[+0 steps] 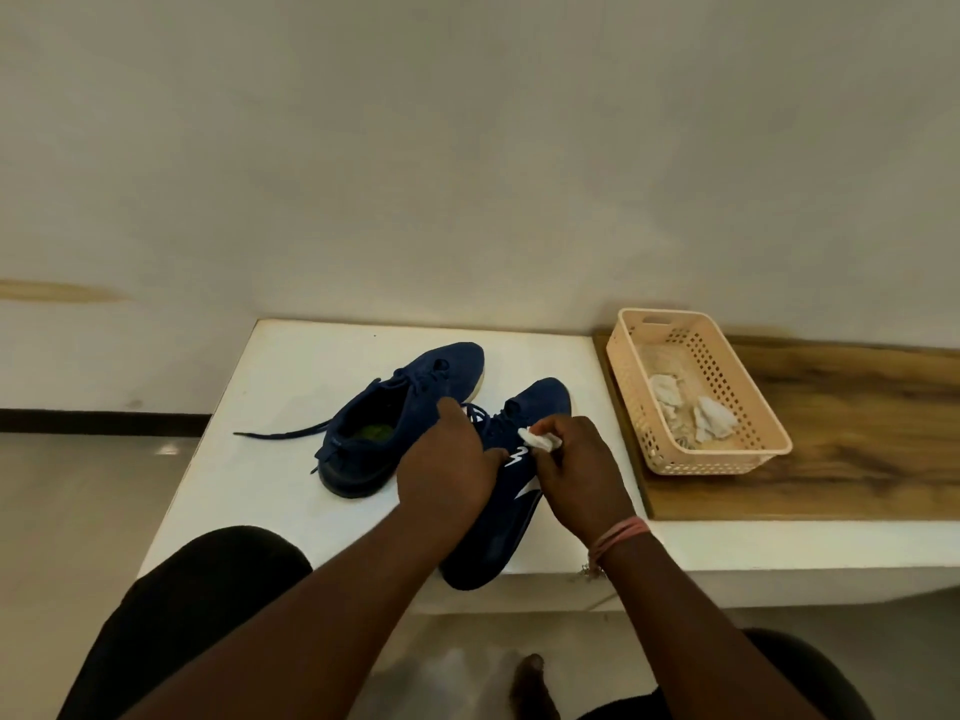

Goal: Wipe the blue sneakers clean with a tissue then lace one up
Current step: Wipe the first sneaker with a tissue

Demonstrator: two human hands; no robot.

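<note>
The right hand point(576, 475) pinches a tissue point(540, 440), wiping the shoe point(511, 491) that the left hand point(447, 459) grips. Lacing comes later.

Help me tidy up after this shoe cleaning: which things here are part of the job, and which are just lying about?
Part of the job:
- near sneaker, held by the left hand
- tissue, pinched in the right hand
- far sneaker, laces loose

Lying about:
- peach basket on the wooden board
- crumpled tissues inside it
</note>
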